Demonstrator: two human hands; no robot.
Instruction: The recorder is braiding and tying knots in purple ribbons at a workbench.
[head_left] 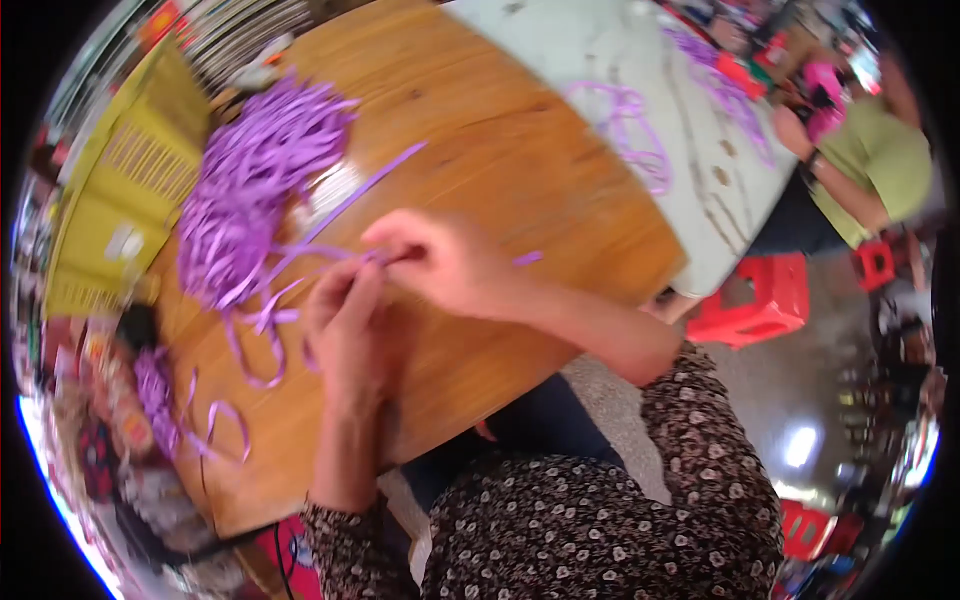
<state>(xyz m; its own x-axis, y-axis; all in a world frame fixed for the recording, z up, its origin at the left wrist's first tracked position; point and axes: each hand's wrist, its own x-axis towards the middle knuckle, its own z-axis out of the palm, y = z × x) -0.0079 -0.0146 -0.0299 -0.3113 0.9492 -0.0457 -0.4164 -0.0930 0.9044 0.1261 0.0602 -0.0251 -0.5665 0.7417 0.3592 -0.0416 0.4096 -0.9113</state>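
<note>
A big heap of purple ribbon strips (255,185) lies on the round wooden table (520,160). My left hand (350,335) and my right hand (435,262) meet just right of the heap, both pinching one purple ribbon strip (330,255) that trails out of the pile. A short purple end (528,258) pokes out past my right hand. Loose ribbon loops (255,345) lie on the wood by my left hand.
A yellow plastic basket (120,190) stands left of the heap. More purple ribbon (630,125) lies on a pale table (600,50) beyond. Another person in a green top (875,165) sits at the far right. A red stool (760,300) stands on the floor.
</note>
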